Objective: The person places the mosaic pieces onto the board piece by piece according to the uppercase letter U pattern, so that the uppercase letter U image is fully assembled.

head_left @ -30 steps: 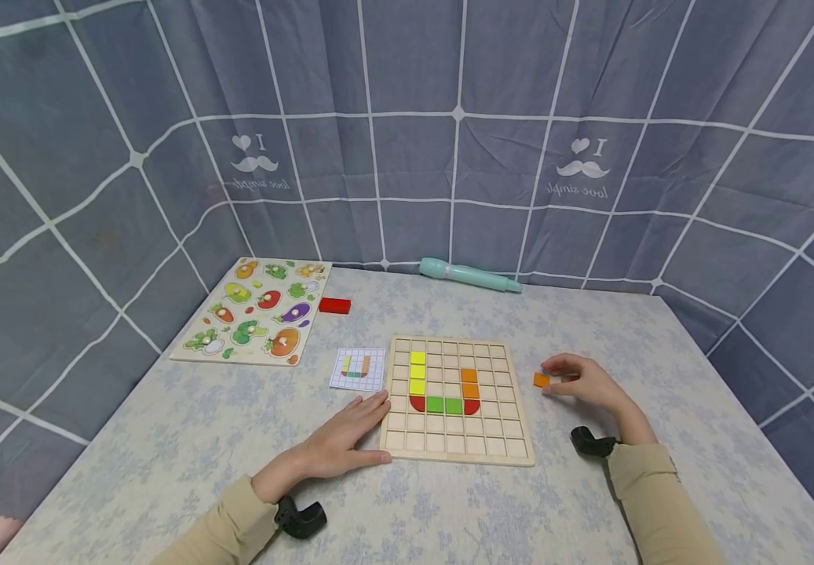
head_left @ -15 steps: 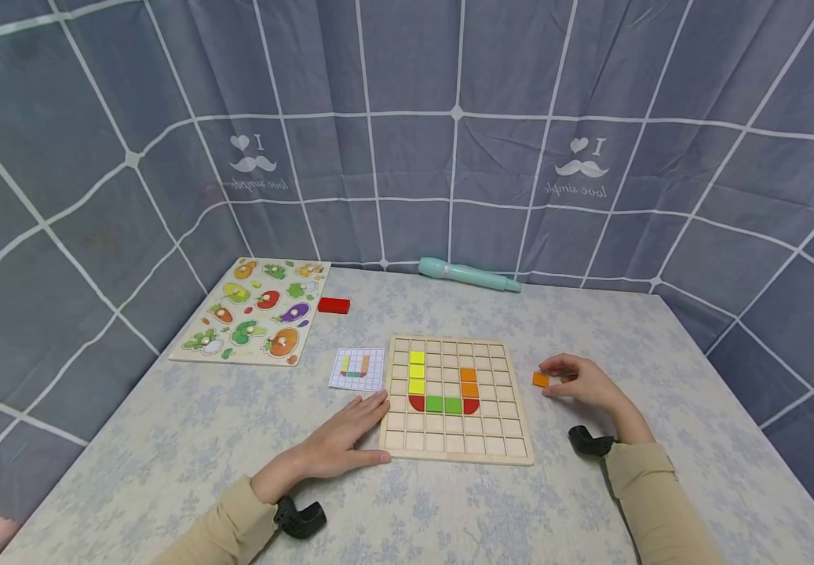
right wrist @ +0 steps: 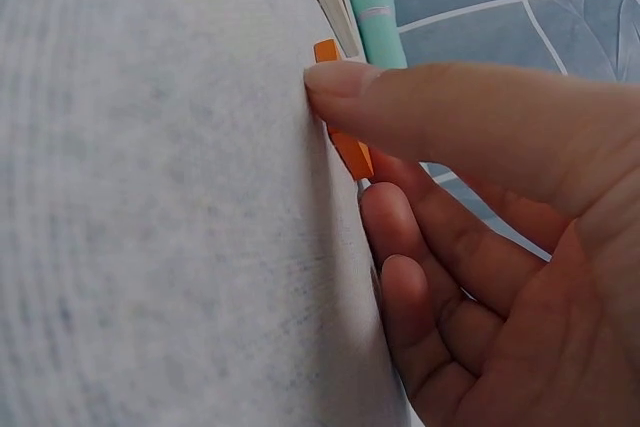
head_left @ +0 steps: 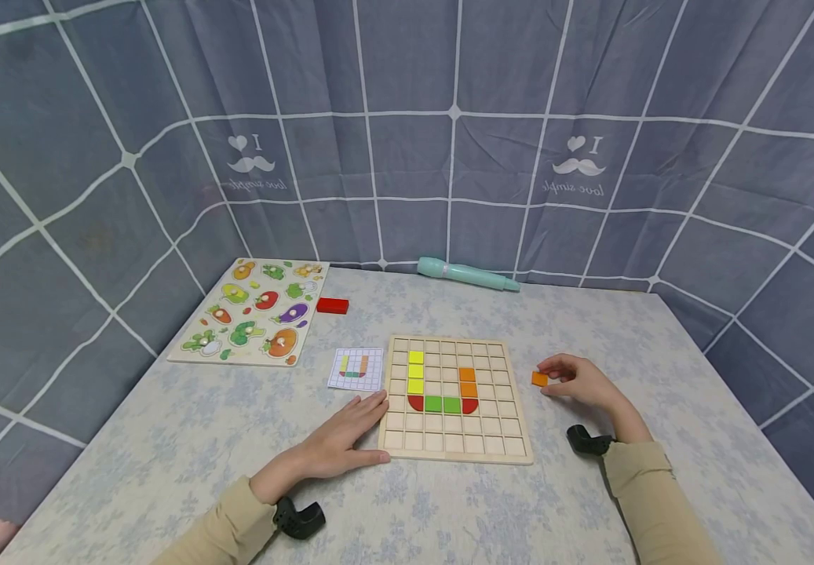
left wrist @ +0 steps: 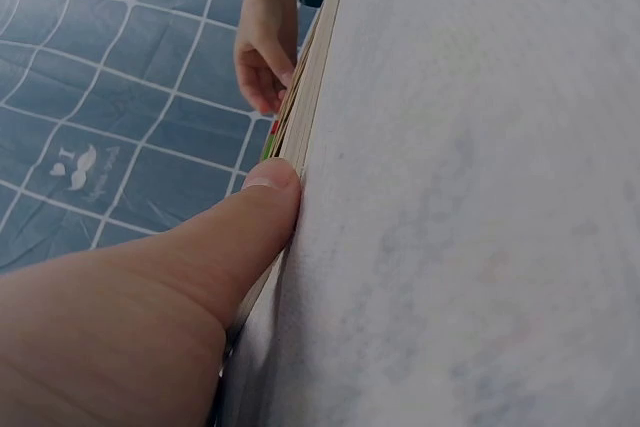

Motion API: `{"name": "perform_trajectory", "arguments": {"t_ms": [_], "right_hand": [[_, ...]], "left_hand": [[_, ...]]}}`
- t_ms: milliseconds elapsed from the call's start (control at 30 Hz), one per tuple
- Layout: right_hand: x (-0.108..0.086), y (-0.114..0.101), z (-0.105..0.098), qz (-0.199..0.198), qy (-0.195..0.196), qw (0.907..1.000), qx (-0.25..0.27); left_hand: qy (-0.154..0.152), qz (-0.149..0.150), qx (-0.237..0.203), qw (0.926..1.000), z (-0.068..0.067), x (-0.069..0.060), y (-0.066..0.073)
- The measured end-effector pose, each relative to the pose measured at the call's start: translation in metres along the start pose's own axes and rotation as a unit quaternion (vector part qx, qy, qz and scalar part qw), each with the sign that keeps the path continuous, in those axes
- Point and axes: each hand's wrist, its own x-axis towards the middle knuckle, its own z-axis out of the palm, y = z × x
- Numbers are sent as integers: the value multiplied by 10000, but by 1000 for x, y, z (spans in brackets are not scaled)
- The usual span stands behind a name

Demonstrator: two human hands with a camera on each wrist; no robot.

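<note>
A wooden grid board lies on the table with coloured blocks set in a U: yellow squares at left, green ones along the bottom, red curved corners and orange squares at right. My left hand rests flat, its fingers and thumb touching the board's left edge; the thumb shows against that edge in the left wrist view. Right of the board, my right hand pinches an orange block between thumb and fingers, at the table surface.
A pattern card lies left of the board. Behind it are a vegetable puzzle board and a red block. A teal pen-shaped object lies by the blue curtain at the back.
The whole scene shifts very slightly left in the head view. Both hands and the blocks otherwise keep their places.
</note>
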Motion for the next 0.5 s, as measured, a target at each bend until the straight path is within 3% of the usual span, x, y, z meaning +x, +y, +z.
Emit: {"name": "perform_trajectory", "arguments": {"t_ms": [500], "right_hand": [[1,4,2,11,62,10000,-18]], "left_hand": [[17,31,-8,10000,0,0,0]]}}
